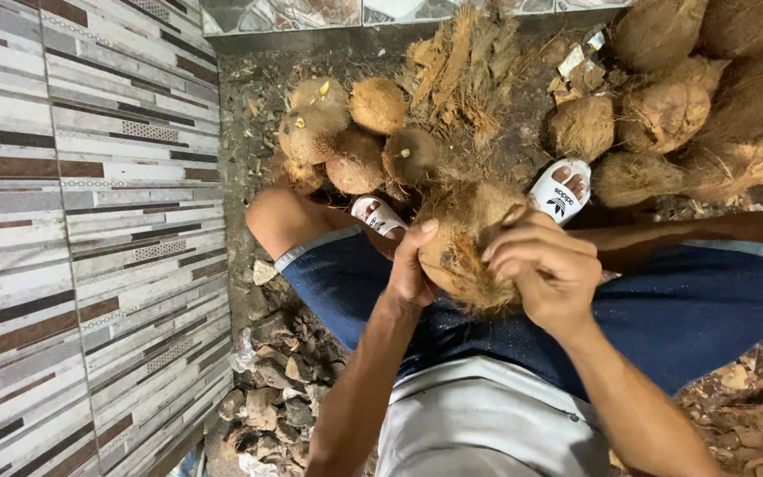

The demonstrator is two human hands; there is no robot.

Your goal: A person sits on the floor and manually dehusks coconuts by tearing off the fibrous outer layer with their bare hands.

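Fibrous brown coconut (pixel 463 252) clamped between two bare hands over the lap.

The left hand (pixel 410 269) is cupped closed on the coconut's 9 o'clock side, thumb up along the husk, while the right hand (pixel 547 265) curls its fingers over the 3 o'clock side, clutching loose fibre. My guess is that dry husk can tear away suddenly, so the right hand may jerk free, or the round nut may slip and drop toward the sandalled feet (pixel 561 190) at 12 o'clock. Beyond them a cluster of husked coconuts (pixel 355 132) sits at 11 o'clock, unhusked ones (pixel 664 115) at 1 o'clock, and husk scraps (pixel 275 389) litter the floor at 7 o'clock beside the tiled wall (pixel 90 221).
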